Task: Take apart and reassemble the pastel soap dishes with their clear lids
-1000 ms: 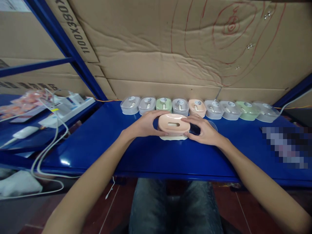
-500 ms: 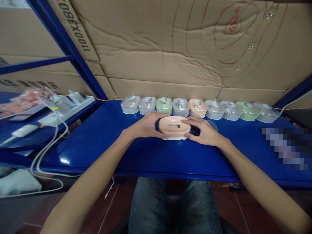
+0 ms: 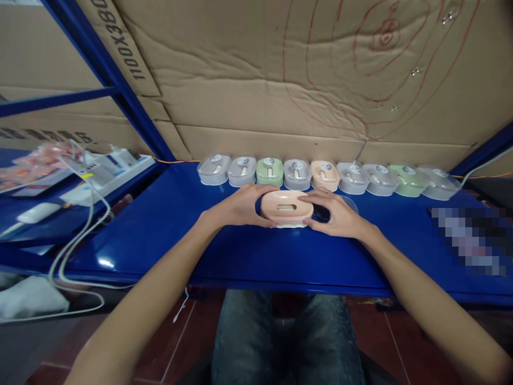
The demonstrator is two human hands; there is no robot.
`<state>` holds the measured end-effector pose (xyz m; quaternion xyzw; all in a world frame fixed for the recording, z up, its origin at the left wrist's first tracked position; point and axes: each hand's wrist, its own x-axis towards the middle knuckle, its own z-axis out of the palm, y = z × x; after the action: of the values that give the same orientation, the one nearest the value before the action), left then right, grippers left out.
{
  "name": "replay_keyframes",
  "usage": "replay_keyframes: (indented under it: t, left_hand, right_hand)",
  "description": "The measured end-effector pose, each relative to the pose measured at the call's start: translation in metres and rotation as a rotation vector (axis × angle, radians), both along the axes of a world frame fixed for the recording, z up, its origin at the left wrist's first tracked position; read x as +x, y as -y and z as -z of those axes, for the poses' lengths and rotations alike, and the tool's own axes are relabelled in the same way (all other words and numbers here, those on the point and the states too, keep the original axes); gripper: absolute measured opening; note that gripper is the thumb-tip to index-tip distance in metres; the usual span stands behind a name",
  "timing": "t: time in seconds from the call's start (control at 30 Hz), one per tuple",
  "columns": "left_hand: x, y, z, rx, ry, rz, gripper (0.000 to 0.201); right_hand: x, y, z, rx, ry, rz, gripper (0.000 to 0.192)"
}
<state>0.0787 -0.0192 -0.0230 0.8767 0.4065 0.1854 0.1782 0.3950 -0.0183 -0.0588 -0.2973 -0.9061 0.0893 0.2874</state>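
A peach oval soap-dish shell (image 3: 286, 206) with a slot on top sits over a white base (image 3: 289, 225) on the blue table (image 3: 168, 224). My left hand (image 3: 240, 205) grips its left end and my right hand (image 3: 336, 214) grips its right end, pressing it down. A clear lid (image 3: 348, 202) lies partly hidden behind my right hand. Behind them stands a row of several lidded dishes (image 3: 296, 174) in grey, green and peach along the cardboard wall.
Cardboard (image 3: 280, 80) with red pen marks backs the table. On the left shelf are a white power strip (image 3: 108, 168), cables (image 3: 76, 240) and orange packets (image 3: 24, 171). Blue rack posts (image 3: 104, 69) rise at the left. My knees (image 3: 280, 337) show under the table edge.
The peach shell has gone lower onto the white base, of which less shows now. Both hands have stayed on its ends.
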Motion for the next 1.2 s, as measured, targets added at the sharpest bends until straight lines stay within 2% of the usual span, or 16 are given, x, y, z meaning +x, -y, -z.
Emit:
replay_keyframes:
  t: [0.4, 0.63, 1.2]
  left_hand:
    - [0.003, 0.002, -0.001, -0.004, -0.025, -0.007, 0.090]
    - [0.002, 0.000, 0.002, -0.018, 0.038, 0.004, 0.087]
    - [-0.001, -0.012, 0.019, -0.081, 0.165, 0.048, 0.091]
  right_hand:
    - [0.001, 0.000, 0.001, -0.005, 0.029, 0.028, 0.058]
    - [0.000, 0.000, 0.002, -0.025, 0.021, 0.056, 0.058]
    - [-0.001, 0.001, 0.000, -0.060, 0.011, 0.048, 0.056]
